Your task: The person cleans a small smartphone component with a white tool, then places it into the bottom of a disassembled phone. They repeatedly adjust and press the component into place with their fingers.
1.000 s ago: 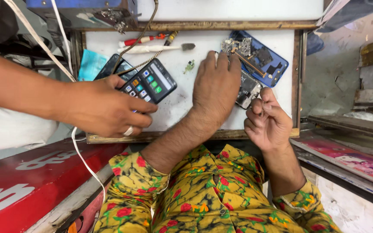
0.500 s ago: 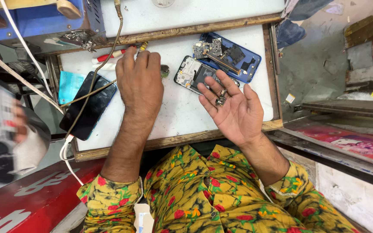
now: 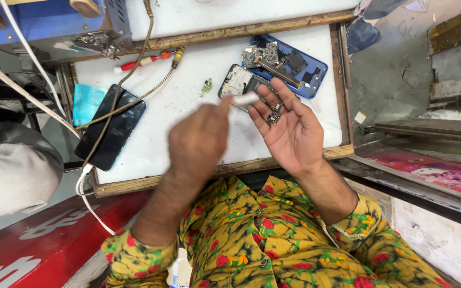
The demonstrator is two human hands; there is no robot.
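Note:
My left hand [image 3: 198, 140] hovers over the white work board [image 3: 182, 114], blurred, pinching a small white stick-like tool [image 3: 245, 99] that points toward my right palm. Palm up, my right hand [image 3: 289, 128] lies with its fingers spread, and a small metal phone part [image 3: 275, 113] rests on them. Just beyond the fingers lies an opened phone frame [image 3: 239, 81]. Behind that is a blue phone back shell [image 3: 294, 66] with circuit boards on it.
A dark phone [image 3: 112, 132] with a braided cable across it lies at the board's left, beside a teal packet [image 3: 86, 101]. A red-handled screwdriver [image 3: 142, 62] lies at the back. A blue machine [image 3: 54, 24] stands far left. Another person's grey sleeve [image 3: 12, 170] is at left.
The other person's hand with the calculator has gone from the board. My left hand came back from the board's far edge toward my right palm, now holding the white tool. My right hand turned palm up.

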